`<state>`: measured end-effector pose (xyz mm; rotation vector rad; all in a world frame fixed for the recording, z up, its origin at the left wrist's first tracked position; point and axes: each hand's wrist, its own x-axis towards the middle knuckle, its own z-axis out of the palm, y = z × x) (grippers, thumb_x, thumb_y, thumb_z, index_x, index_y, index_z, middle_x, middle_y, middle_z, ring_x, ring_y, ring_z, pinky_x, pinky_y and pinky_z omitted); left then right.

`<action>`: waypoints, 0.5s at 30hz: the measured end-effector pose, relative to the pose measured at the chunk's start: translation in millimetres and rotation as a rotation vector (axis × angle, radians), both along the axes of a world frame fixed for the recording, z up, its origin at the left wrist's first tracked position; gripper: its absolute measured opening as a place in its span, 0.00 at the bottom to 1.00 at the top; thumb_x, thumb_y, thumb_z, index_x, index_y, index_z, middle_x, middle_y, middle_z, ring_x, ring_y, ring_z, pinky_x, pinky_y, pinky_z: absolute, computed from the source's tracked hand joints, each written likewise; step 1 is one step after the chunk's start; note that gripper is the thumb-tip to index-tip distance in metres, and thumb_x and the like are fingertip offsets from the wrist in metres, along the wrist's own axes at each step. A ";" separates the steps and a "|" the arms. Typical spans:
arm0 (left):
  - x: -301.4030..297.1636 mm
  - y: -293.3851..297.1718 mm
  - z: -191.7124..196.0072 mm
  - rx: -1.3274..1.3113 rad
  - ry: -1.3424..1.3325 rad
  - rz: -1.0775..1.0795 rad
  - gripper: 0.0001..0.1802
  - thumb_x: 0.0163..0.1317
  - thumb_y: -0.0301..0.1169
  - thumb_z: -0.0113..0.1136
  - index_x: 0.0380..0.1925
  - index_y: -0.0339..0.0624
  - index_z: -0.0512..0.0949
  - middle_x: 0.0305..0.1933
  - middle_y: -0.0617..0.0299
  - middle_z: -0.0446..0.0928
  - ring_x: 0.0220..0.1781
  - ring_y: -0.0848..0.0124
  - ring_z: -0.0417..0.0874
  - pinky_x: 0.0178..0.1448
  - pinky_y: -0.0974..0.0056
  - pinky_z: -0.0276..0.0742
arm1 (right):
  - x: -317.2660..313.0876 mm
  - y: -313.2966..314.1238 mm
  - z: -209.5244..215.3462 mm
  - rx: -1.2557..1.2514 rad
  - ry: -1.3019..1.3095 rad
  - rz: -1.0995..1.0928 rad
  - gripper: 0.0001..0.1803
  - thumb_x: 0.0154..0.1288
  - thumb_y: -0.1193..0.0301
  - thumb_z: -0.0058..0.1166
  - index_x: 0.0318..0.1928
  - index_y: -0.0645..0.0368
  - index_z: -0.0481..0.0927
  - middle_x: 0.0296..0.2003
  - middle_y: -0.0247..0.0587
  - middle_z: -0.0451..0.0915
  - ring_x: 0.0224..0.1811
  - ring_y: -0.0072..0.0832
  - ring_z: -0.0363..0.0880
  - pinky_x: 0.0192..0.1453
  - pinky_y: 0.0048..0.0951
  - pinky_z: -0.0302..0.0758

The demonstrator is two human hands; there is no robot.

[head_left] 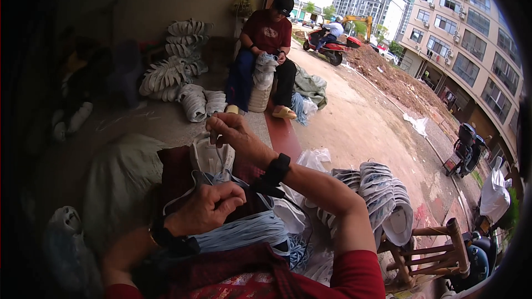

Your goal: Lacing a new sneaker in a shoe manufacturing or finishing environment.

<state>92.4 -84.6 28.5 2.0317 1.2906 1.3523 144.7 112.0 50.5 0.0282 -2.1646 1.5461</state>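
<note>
A white shoe upper (pixel 204 158) stands in front of me, with a pale shoelace (pixel 224 166) strung at its opening. Above it, my right hand (pixel 238 137) pinches what looks like a lace end between thumb and fingers. My left hand (pixel 209 206) is closed nearer to me, fingers curled, with a light blue lace running by its knuckles; its grip is partly hidden. Below the hands, a thick bundle of light blue laces (pixel 241 233) lies across my lap on dark red cloth. Both wrists wear black bands.
Stacked shoe uppers (pixel 382 196) lie at my right beside a wooden stool (pixel 426 254). A greenish sack (pixel 124 174) is at my left. Ahead, a seated person (pixel 266 39) handles an upper, near more piled uppers (pixel 172 72). A red scooter (pixel 330 47) with a rider is outside.
</note>
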 end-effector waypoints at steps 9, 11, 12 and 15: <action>-49.5 23.4 -0.6 -0.199 -0.344 0.309 0.14 0.72 0.34 0.50 0.48 0.35 0.75 0.17 0.69 0.70 0.16 0.83 0.66 0.21 0.72 0.62 | 16.7 -37.1 41.3 0.476 0.186 -0.009 0.19 0.75 0.60 0.50 0.37 0.66 0.82 0.28 0.35 0.79 0.31 0.19 0.76 0.33 0.24 0.72; -51.2 30.1 10.3 -0.262 -0.372 0.256 0.16 0.74 0.38 0.49 0.45 0.35 0.77 0.18 0.70 0.70 0.17 0.83 0.66 0.23 0.73 0.63 | 12.3 -32.8 28.1 0.315 0.235 -0.052 0.18 0.74 0.61 0.53 0.40 0.67 0.81 0.30 0.33 0.80 0.33 0.17 0.75 0.35 0.24 0.72; -55.4 28.8 18.8 -0.275 -0.450 0.257 0.17 0.75 0.39 0.48 0.45 0.35 0.78 0.19 0.71 0.70 0.18 0.83 0.66 0.24 0.74 0.64 | 13.7 -36.4 33.5 0.278 0.144 -0.146 0.16 0.71 0.64 0.54 0.41 0.69 0.81 0.32 0.42 0.80 0.36 0.27 0.80 0.39 0.28 0.74; -75.8 47.4 16.8 -0.189 -0.601 0.116 0.23 0.76 0.44 0.45 0.44 0.33 0.77 0.20 0.71 0.68 0.20 0.83 0.65 0.23 0.73 0.60 | 32.4 -16.4 30.3 0.136 0.088 -0.249 0.16 0.73 0.63 0.52 0.43 0.65 0.80 0.30 0.31 0.78 0.32 0.16 0.74 0.37 0.21 0.71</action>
